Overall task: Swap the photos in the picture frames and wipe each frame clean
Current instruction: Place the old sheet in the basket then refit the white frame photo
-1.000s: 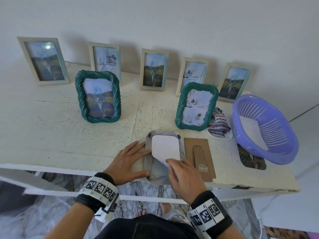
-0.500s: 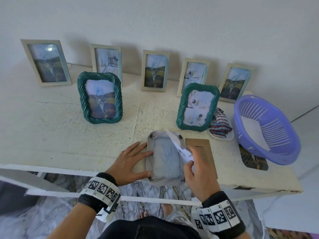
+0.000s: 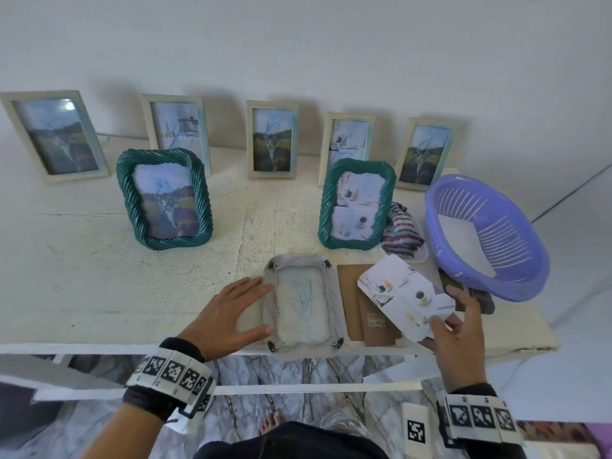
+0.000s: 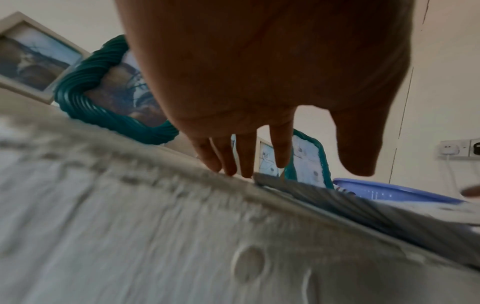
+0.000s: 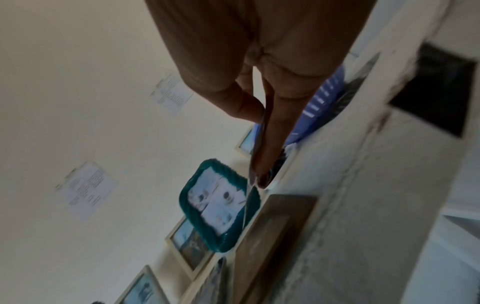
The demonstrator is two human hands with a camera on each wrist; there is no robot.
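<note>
Picture frames number eight on our white table point(image 3: 99, 293): five pale wooden ones leaning along the wall, two upright green twisted-rim frames point(image 3: 164, 198), and one grey frame point(image 3: 303, 308) lying face down at the near edge with its back off. Our left hand point(image 3: 228, 318) rests flat, fingers spread, against that frame's left side. Our right hand point(image 3: 458, 329) pinches one glossy collage photo point(image 3: 405, 298) above the brown cardboard backing point(image 3: 356, 309). One purple plastic basket point(image 3: 486, 236) and one striped cloth point(image 3: 402, 233) sit at the right.
</note>
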